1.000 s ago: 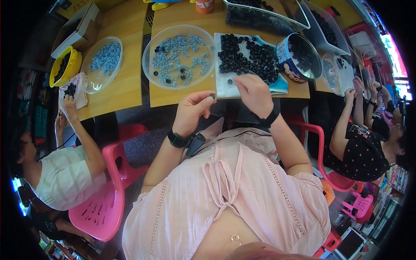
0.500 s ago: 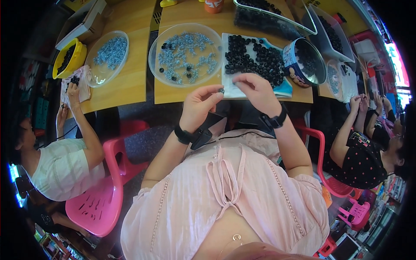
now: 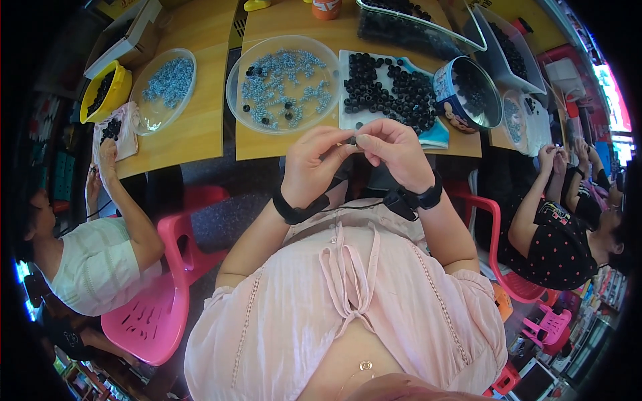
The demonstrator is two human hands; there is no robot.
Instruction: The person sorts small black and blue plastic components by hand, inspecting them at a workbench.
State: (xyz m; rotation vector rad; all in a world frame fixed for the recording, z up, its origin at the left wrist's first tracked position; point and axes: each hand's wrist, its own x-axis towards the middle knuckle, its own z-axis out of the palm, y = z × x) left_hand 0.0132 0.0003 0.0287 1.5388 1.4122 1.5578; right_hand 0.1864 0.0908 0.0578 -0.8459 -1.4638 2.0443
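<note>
By the near edge of the wooden tabletop (image 3: 257,147), before the white cloth (image 3: 348,119), steady the small dark piece (image 3: 352,140) pinched in the grip of the left hand (image 3: 311,166); guide gently, squarely with the right hand (image 3: 399,154), closed against it, contents hidden.

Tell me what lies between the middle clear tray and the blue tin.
In the head view, a white cloth with a turquoise edge lies between the tray and the tin, with many small black pieces spread over it.
</note>
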